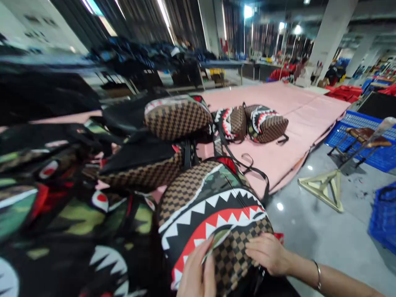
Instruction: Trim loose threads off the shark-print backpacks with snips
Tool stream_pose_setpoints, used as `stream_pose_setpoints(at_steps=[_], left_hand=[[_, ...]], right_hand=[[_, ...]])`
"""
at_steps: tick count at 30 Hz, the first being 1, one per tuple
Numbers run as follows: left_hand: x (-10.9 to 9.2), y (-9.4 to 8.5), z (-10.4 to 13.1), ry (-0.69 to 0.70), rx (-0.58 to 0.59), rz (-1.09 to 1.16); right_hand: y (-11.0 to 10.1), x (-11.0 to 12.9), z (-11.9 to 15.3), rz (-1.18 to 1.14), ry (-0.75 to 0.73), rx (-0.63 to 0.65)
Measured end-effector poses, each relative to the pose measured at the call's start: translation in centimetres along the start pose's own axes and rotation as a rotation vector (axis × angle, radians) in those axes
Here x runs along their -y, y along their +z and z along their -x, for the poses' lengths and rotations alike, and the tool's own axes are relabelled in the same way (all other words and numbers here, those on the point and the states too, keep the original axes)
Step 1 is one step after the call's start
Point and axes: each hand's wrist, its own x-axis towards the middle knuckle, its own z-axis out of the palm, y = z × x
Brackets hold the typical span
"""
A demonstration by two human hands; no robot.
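Left hand [192, 277], 6 o'clock: bare. Right hand [267, 252], 5 o'clock: bare; forearm [337, 280] carries 1 thin silver bracelet [319, 275].

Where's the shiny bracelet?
The bracelet is at the lower right of the head view, around the wrist of the right hand, which touches the checkered shark bag.

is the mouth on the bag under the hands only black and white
No, a red band runs through the printed mouth on the bag that the right hand touches.
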Motion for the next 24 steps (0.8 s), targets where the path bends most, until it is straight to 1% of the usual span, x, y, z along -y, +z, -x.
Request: stream_pose_setpoints(at_steps=[1, 2, 3, 4, 6, 7, 8, 9, 10, 12, 14, 16, 20, 22, 24], left_hand=[[-0.6, 1.3, 0.6, 0.162, 0.056, -0.103], [-1.2, 2.6, 1.0, 0.278, 0.131, -0.206], [-1.8, 3.6, 1.1, 0.344, 0.188, -0.283], [-2.1, 4.5, 1.3, 0.371, 0.227, -0.336], [-2.4, 5.5, 1.8, 0.408, 0.279, -0.407], [-2.3, 5.7, 2.1, 0.424, 0.295, -0.427], [-2.1, 5.7, 2.6, 0.442, 0.308, -0.442], [-1.8, 5.7, 3.1, 0.458, 0.32, -0.456], [-1.5, 5.7, 3.6, 0.471, 0.33, -0.472], [-0.8, 5.8, 4.3, 0.491, 0.335, -0.51], [-0.3, 6.2, 4.7, 0.513, 0.321, -0.552], [0.1, 6.7, 4.8, 0.54, 0.295, -0.586], [0.6, 7.2, 4.7, 0.594, 0.252, -0.598], [0.7, 7.3, 4.8, 0.609, 0.249, -0.585], [0.8, 7.3, 4.8, 0.616, 0.242, -0.577]], right_hand=[[-0.8, 0.6, 0.3, -0.131, 0.025, 0.042], [-1.6, 0.9, 0.5, -0.252, 0.104, 0.057], [-2.4, 0.9, 0.8, -0.333, 0.245, 0.0], [-3.0, 0.7, 1.1, -0.378, 0.43, -0.081], [-4.3, 0.2, 1.9, -0.367, 0.813, -0.212], [-4.9, 0.0, 2.3, -0.336, 0.955, -0.222], [-5.5, -0.1, 2.6, -0.299, 1.046, -0.191], [-6.0, -0.1, 3.0, -0.265, 1.085, -0.123], [-6.3, 0.0, 3.2, -0.234, 1.086, -0.046], [-6.8, 0.6, 3.5, -0.17, 1.038, 0.083], [-6.8, 1.4, 3.6, -0.078, 0.979, 0.163], [-6.6, 2.2, 3.6, 0.041, 0.945, 0.19], [-6.3, 3.4, 2.6, 0.238, 0.943, 0.219], [-6.6, 3.7, 1.7, 0.3, 0.933, 0.253], [-6.9, 3.9, 1.0, 0.292, 0.901, 0.278]])
